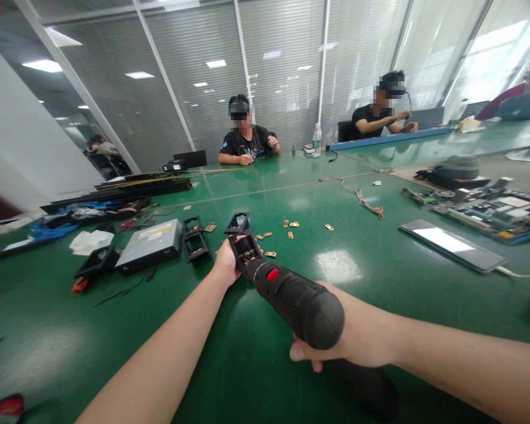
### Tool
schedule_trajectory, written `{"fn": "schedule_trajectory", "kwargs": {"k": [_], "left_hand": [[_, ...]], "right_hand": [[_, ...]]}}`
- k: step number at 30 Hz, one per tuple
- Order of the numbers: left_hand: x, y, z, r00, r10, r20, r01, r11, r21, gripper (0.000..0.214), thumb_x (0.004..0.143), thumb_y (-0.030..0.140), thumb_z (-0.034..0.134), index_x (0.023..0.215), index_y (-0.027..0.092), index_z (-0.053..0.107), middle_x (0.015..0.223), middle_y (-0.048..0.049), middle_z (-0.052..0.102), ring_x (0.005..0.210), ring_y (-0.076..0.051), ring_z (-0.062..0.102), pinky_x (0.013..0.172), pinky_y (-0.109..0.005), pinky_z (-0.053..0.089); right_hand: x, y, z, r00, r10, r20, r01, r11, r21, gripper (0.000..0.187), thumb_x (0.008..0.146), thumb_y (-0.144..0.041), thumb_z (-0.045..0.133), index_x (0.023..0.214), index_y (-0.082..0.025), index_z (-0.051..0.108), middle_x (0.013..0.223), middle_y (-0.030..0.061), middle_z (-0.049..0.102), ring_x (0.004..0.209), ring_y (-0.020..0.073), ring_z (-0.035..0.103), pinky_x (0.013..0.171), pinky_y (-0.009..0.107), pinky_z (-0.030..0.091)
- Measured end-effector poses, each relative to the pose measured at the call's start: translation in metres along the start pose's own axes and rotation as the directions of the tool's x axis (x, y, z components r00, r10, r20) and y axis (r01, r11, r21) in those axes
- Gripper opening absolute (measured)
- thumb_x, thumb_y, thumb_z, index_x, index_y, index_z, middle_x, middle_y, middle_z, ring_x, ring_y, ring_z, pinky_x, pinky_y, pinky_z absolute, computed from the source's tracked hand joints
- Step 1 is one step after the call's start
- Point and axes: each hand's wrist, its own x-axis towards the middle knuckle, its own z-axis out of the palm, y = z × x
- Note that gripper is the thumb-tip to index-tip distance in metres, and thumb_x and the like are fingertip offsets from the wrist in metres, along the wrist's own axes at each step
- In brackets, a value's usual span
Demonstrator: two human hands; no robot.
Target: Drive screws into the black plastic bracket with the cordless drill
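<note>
My left hand [228, 262] is closed around a black box-like frame [242, 243] with brass-coloured parts inside it. In my right hand [309, 347] is a black cordless drill [298, 300] with a red switch on top. The drill's front end points into the open side of the frame; its tip is hidden from me. Just beyond my left hand stands another black frame [237, 222]. Several small brass plates [290, 235] with holes lie scattered on the green table to the right of the frames.
Left of my hands are more black frames [196, 246] and a silver disc drive [152, 244]. At right lie a phone [453, 244] with a cable and several circuit boards [494, 209]. A braided cord [368, 203] and a bottle [317, 140] are farther back. People sit across the table.
</note>
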Motion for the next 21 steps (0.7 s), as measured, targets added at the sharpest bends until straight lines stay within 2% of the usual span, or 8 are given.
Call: {"fn": "schedule_trajectory", "kwargs": {"k": [5,16,21], "left_hand": [[-0.0022,0.0007,0.0014,1.0,-0.009,-0.008,0.008,1.0,-0.027,0.026,0.085,0.027,0.048,0.087,0.011,0.068,0.066,-0.0116,0.071,0.06,-0.026,0.07,0.055,-0.036,0.057],[-0.0017,0.0003,0.0012,1.0,0.008,0.008,-0.008,1.0,-0.011,0.024,0.084,0.027,0.049,0.083,0.011,0.067,0.068,-0.0124,0.07,0.061,-0.025,0.07,0.057,-0.035,0.057],[-0.0023,0.0014,0.0024,1.0,-0.016,-0.005,0.016,0.999,-0.033,0.024,0.084,0.027,0.05,0.087,0.011,0.068,0.066,-0.011,0.07,0.06,-0.025,0.07,0.055,-0.036,0.057]], "right_hand": [[0.0001,-0.0009,-0.0004,1.0,0.019,-0.017,-0.019,1.0,-0.013,0.033,0.066,-0.028,0.09,0.07,-0.015,0.06,0.059,-0.0023,0.063,0.053,0.0125,0.063,0.052,0.021,0.05],[-0.0015,0.0034,-0.0014,1.0,0.008,-0.006,-0.008,1.0,0.013,0.033,0.069,-0.028,0.089,0.077,-0.014,0.06,0.068,0.0002,0.067,0.056,0.0127,0.065,0.052,0.021,0.052],[-0.0013,-0.0008,-0.0007,1.0,-0.006,0.005,0.006,1.0,-0.009,0.033,0.067,-0.027,0.09,0.071,-0.015,0.06,0.06,-0.0019,0.063,0.053,0.0122,0.063,0.052,0.021,0.051]]}}
